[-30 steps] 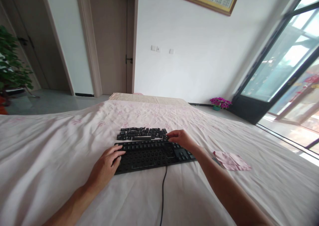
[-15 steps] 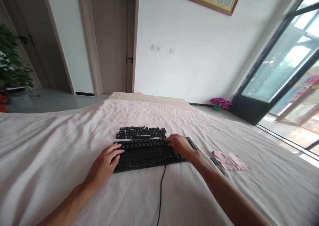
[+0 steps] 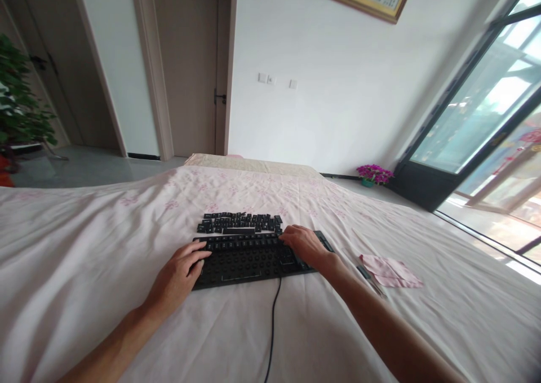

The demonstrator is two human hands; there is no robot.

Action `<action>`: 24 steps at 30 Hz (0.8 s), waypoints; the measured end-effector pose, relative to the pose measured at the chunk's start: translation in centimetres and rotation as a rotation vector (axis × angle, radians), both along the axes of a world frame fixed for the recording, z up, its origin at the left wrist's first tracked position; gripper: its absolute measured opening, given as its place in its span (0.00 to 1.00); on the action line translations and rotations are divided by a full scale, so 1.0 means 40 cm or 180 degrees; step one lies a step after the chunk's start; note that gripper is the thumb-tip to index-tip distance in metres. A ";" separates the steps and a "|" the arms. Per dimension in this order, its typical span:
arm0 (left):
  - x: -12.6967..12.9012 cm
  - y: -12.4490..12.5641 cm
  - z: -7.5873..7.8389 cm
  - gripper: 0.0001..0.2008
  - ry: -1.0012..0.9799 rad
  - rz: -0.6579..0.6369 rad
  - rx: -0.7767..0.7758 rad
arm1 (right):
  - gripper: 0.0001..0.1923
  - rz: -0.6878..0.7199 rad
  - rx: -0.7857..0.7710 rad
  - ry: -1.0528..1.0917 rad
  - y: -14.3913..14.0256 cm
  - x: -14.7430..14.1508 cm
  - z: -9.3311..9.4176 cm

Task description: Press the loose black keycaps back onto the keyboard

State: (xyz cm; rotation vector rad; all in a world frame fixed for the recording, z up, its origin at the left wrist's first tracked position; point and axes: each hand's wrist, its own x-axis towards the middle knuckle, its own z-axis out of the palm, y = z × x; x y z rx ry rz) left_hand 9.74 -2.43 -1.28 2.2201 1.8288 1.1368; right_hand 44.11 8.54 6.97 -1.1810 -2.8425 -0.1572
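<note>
A black keyboard lies on the bed sheet. Caps sit on its far rows, while the near rows show bare round key seats. My left hand grips its left end, fingers over the top and thumb at the near side. At the far row, right of the middle, the fingers of my right hand are bent and pressed together on the keys; what lies between the fingertips is hidden. Just beyond the keyboard are several loose black keycaps, with the long space bar cap nearest.
A black cable runs from the keyboard toward me. To the right lie a pink cloth and a thin tool with a dark handle. The pale floral sheet is wrinkled. Purple flowers stand on the floor by the glass door.
Hardly anything differs. Both hands keep their places on the keyboard, and the view has shifted very slightly.
</note>
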 end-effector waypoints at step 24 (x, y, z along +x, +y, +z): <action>-0.002 -0.001 -0.008 0.14 0.0026 -0.0019 0.0043 | 0.12 -0.0293 0.0203 -0.0464 -0.036 -0.022 0.003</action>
